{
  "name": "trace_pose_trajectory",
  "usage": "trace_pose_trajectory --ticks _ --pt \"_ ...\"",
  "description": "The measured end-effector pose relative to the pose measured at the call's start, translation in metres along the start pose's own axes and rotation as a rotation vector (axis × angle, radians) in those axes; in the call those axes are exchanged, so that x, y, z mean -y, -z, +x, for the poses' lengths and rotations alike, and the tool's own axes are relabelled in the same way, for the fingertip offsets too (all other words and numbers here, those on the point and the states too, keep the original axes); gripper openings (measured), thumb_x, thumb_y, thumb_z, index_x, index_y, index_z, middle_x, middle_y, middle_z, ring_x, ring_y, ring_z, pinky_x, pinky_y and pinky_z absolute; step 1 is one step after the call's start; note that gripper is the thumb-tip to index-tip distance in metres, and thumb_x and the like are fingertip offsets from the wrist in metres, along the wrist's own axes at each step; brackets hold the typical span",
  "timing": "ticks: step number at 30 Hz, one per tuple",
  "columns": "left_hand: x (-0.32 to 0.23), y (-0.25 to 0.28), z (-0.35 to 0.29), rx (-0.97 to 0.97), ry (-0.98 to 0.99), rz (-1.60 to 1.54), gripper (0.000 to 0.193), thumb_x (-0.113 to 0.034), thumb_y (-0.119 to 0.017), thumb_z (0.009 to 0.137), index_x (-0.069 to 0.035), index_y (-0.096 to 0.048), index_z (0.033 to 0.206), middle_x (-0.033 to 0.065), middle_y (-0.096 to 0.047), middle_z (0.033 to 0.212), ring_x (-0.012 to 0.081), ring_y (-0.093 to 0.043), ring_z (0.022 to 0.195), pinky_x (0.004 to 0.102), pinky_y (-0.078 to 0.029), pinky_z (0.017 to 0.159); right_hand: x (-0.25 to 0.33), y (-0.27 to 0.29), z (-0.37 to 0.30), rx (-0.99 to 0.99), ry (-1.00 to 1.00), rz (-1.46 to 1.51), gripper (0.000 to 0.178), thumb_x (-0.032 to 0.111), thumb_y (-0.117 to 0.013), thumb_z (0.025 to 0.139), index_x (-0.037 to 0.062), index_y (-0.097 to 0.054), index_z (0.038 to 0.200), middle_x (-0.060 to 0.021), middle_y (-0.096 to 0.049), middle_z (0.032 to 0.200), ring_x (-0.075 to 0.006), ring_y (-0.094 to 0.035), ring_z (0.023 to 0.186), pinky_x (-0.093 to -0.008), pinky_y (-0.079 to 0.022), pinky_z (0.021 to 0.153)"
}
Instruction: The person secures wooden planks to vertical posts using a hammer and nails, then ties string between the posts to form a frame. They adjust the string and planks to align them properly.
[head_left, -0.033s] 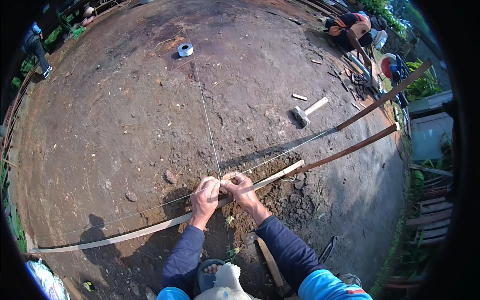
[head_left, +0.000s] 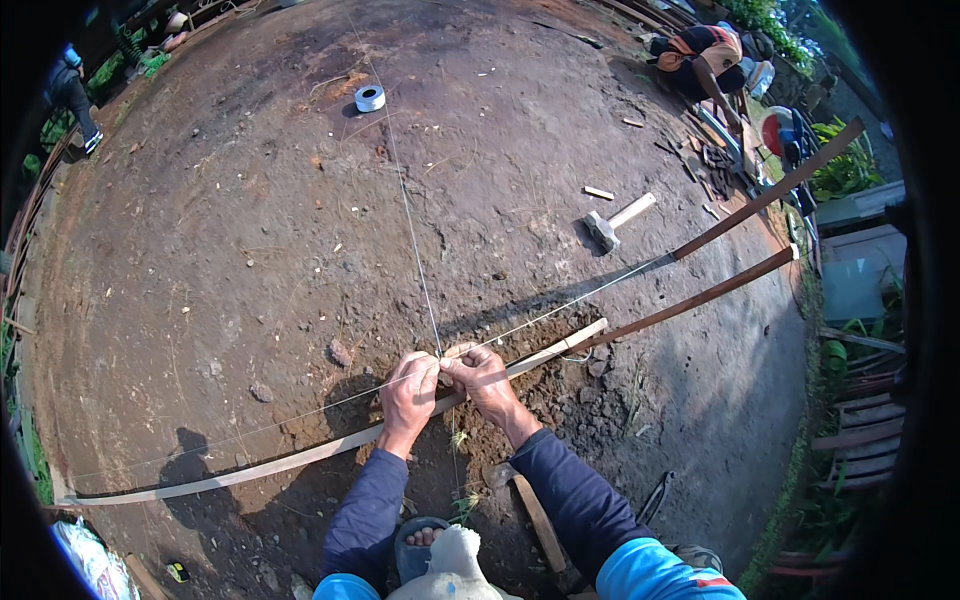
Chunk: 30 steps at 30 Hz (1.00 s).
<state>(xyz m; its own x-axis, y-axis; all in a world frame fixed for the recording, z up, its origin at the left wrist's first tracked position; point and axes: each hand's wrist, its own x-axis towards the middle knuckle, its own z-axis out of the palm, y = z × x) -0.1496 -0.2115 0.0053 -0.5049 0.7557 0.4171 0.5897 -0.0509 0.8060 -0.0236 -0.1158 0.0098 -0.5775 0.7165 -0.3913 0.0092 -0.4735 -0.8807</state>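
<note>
My left hand and my right hand meet at the crossing of two thin strings. Both pinch the pale string, which runs from the left to a dark wooden stake on the right. A second string comes down from the far ground to the same spot, between my fingertips. Whether a knot sits there is too small to tell. Just below my hands lies a long pale wooden batten, passing behind my wrists. A shorter brown stake stands by its right end.
A hammer lies on the dirt to the right, and a white roll farther off. Near my feet are a wooden-handled tool, pliers and a tape measure. A co-worker crouches at far right; another person stands far left.
</note>
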Motion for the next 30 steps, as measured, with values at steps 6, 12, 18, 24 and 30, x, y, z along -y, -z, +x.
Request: trace_pose_trajectory --ticks 6,12,18,24,30 --pt "0.004 0.000 0.000 0.025 0.028 -0.042 0.009 -0.009 -0.070 0.096 -0.003 -0.072 0.103 0.0145 -0.072 0.098 0.0328 -0.072 0.089 0.0394 -0.058 0.076 0.010 0.011 0.000 0.119 -0.033 -0.212 0.015 0.019 -0.071 0.102 0.0042 -0.072 0.105 0.0041 -0.062 0.081 -0.0054 -0.052 0.071 -0.0258 -0.043 0.062" --pt "0.010 0.006 0.001 0.252 0.380 -0.321 0.012 -0.010 -0.072 0.097 0.001 -0.070 0.101 0.0016 -0.066 0.094 0.0083 -0.059 0.079 0.0265 -0.049 0.071 0.022 0.014 0.001 0.201 0.083 -0.621 0.026 0.025 -0.063 0.102 0.0001 -0.067 0.106 -0.0010 -0.064 0.088 -0.0123 -0.058 0.083 -0.0342 -0.049 0.076" --pt "0.009 0.009 0.000 0.279 0.415 -0.434 0.012 -0.006 -0.069 0.097 0.001 -0.073 0.106 0.0043 -0.072 0.097 0.0122 -0.064 0.081 0.0288 -0.052 0.075 0.025 0.013 -0.005 0.216 -0.109 -0.427 0.016 0.021 -0.058 0.100 0.0066 -0.062 0.097 0.0029 -0.053 0.082 -0.0100 -0.048 0.076 -0.0299 -0.041 0.067" --pt "-0.005 0.011 0.003 0.187 0.042 -0.140 0.016 -0.004 -0.070 0.093 -0.001 -0.074 0.109 0.0147 -0.075 0.107 0.0299 -0.075 0.094 0.0371 -0.059 0.083 0.013 0.015 -0.003 0.178 -0.142 -0.226 0.013 0.019 -0.059 0.102 0.0076 -0.063 0.097 0.0032 -0.055 0.082 -0.0090 -0.049 0.075 -0.0283 -0.043 0.067" --pt "-0.009 0.002 -0.003 0.129 0.005 -0.047 0.015 -0.004 -0.072 0.092 -0.002 -0.075 0.106 0.0157 -0.075 0.105 0.0329 -0.074 0.097 0.0414 -0.059 0.086 0.007 0.015 -0.004 0.120 -0.197 -0.081 0.010 0.015 -0.059 0.103 0.0066 -0.064 0.098 0.0021 -0.058 0.085 -0.0097 -0.052 0.077 -0.0274 -0.045 0.070"
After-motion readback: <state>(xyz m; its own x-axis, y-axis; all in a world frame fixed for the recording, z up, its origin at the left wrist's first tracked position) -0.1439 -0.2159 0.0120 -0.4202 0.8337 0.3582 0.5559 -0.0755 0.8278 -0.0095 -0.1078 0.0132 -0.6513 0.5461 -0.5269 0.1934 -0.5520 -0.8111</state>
